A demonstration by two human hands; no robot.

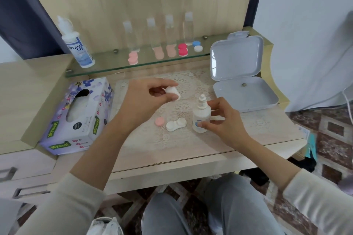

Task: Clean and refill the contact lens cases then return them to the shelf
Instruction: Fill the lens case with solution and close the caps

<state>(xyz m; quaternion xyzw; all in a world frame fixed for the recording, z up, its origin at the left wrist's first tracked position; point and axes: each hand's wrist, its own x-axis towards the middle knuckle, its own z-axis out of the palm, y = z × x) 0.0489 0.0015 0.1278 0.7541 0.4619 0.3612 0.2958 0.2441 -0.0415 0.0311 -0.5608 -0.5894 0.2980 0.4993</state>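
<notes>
Nearest on my remote feed, the seated person's knees (pixel 210 213) in grey trousers sit below the tabletop's front edge (pixel 172 166). Above the middle of the tabletop, the left hand (pixel 145 99) pinches a small white piece (pixel 172 92) between thumb and fingertips; I cannot tell whether it is a cap or a wad. The right hand (pixel 223 122) grips a small white bottle (pixel 201 114), thumb on its front and fingers behind. The bottle stands upright on the lace mat (pixel 183 84) with its nozzle bare.

The white lens case (pixel 175 124) lies on the mat just left of the bottle, between the two hands and toward the front edge. A loose pink lid (pixel 160 121) rests just beside the case's left end.

A floral tissue box (pixel 80 114) fills the tabletop's left side. An open grey hinged box (pixel 244 82) sits at the back right corner.

Along the back edge, a glass shelf (pixel 107 68) carries a large solution bottle (pixel 76 44) at its left end. To its right stand four clear bottles (pixel 152 32) with a row of lens cases: pink (pixel 133 58), red (pixel 182 49) and blue-and-white (pixel 197 46).
</notes>
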